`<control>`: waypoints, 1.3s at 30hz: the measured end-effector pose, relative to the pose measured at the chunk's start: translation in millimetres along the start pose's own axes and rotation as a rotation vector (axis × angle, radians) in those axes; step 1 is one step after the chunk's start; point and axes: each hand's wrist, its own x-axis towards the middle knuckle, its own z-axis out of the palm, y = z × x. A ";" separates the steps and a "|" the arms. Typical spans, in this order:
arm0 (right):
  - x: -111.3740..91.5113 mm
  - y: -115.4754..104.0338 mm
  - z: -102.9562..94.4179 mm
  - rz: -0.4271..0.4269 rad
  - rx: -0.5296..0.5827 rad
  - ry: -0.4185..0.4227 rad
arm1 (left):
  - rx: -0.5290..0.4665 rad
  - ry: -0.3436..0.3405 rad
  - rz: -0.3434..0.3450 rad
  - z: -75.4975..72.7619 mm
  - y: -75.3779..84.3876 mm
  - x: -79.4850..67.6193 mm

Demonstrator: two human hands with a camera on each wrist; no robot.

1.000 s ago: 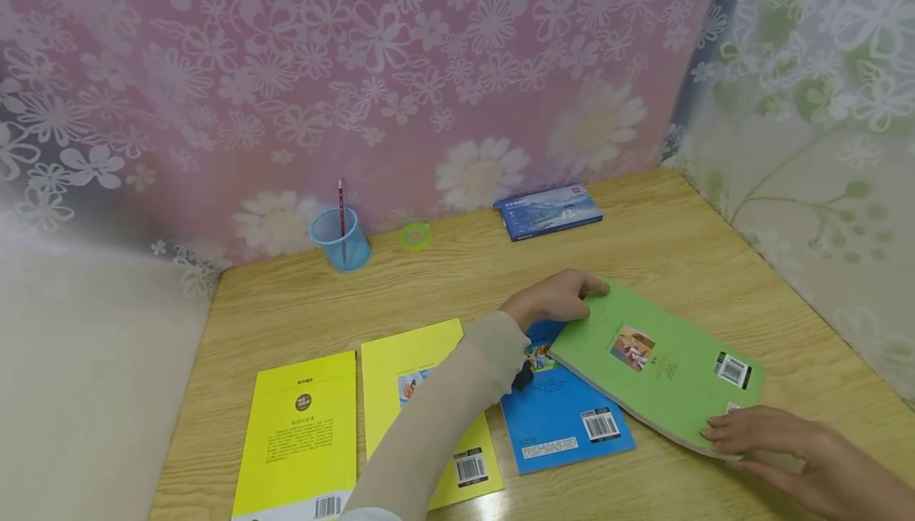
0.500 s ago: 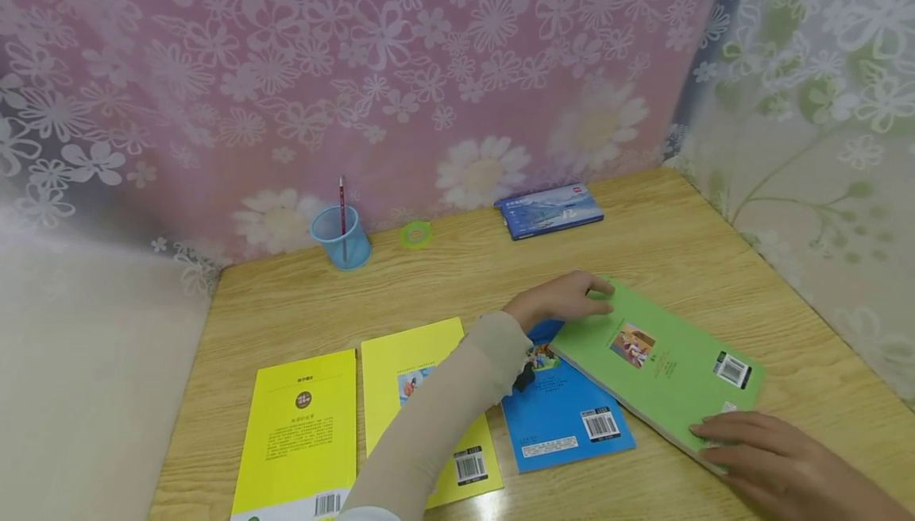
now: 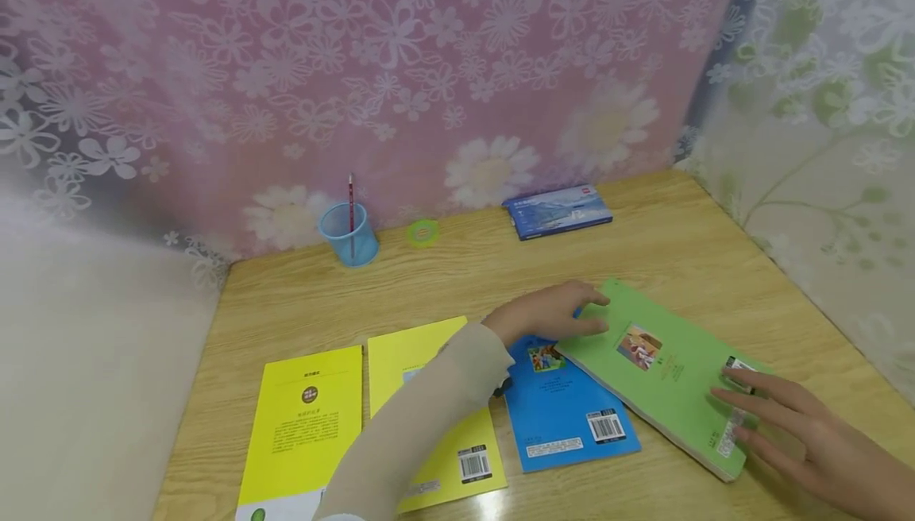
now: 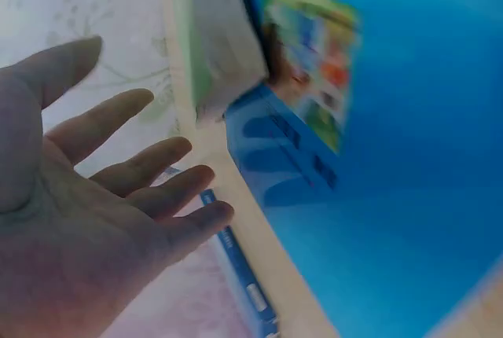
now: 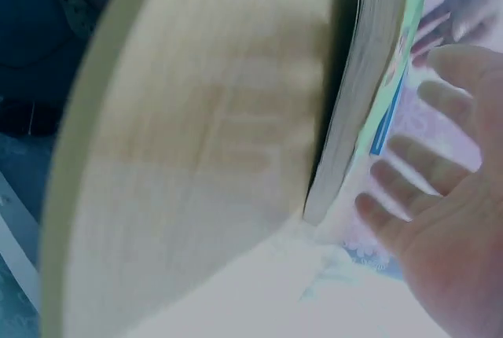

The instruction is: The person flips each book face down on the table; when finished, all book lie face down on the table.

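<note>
A green book (image 3: pixel 686 394) lies slanted on the right of the table, its far left corner overlapping a blue book (image 3: pixel 572 406). My left hand (image 3: pixel 554 313), fingers spread, is at that far corner; in the left wrist view the hand (image 4: pixel 118 189) has nothing in its palm. Over the green book's near right end is my right hand (image 3: pixel 804 426), fingers loose and apart. The right wrist view shows this hand (image 5: pixel 448 196) beside the book's page edges (image 5: pixel 357 110), holding nothing.
Two yellow books, one at the left (image 3: pixel 307 418) and one (image 3: pixel 465 434) partly under my left sleeve, lie beside the blue one. Along the back wall stand a blue mesh cup (image 3: pixel 364 245) with a pencil, a green tape roll (image 3: pixel 423 233) and a flat blue box (image 3: pixel 561 211).
The left fingers have come away from the green book's far corner and spread. My right hand has loosened from its near right corner. The book has barely shifted.
</note>
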 end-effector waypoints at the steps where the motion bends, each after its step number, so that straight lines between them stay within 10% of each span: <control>1: 0.0 3.5 0.0 0.027 -0.008 -0.005 | 0.058 -0.003 -0.006 2.5 1.2 -4.8; 10: 6.7 30.5 4.0 0.193 0.046 -0.131 | 0.541 0.010 -0.051 34.2 19.8 -50.5; 23: 5.5 33.1 14.4 0.244 0.024 -0.204 | 0.637 -0.070 -0.044 56.0 34.9 -78.4; 39: -12.2 14.4 14.8 0.188 -0.009 -0.098 | 0.632 -0.051 -0.039 55.2 30.3 -60.7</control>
